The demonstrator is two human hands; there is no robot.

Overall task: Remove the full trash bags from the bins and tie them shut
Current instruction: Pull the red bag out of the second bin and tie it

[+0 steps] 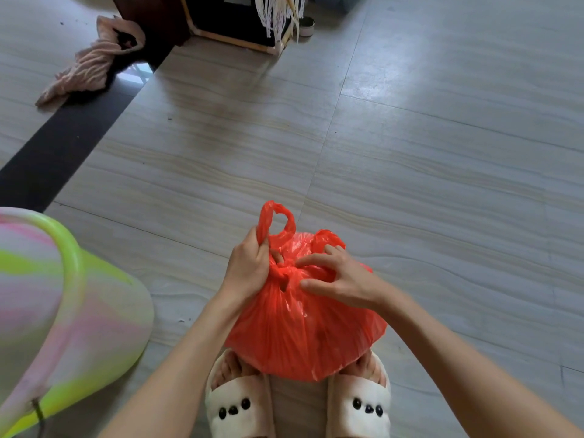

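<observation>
Left hand (248,267) grips one handle loop (275,221) of red trash bag (303,330); right hand (343,276) pinches the knot (284,273) between them.

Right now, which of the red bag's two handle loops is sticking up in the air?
The handle loop gripped by the left hand stands up above the red trash bag. The other handle, by the right hand, lies crumpled low.

I read soft, even daylight | pale glare on the floor (363,77) toward 12 o'clock | faint shadows | wide-angle bend at the edges | bin (63,311) at 8 o'clock blurred, close to my lens | centre sharp
</observation>
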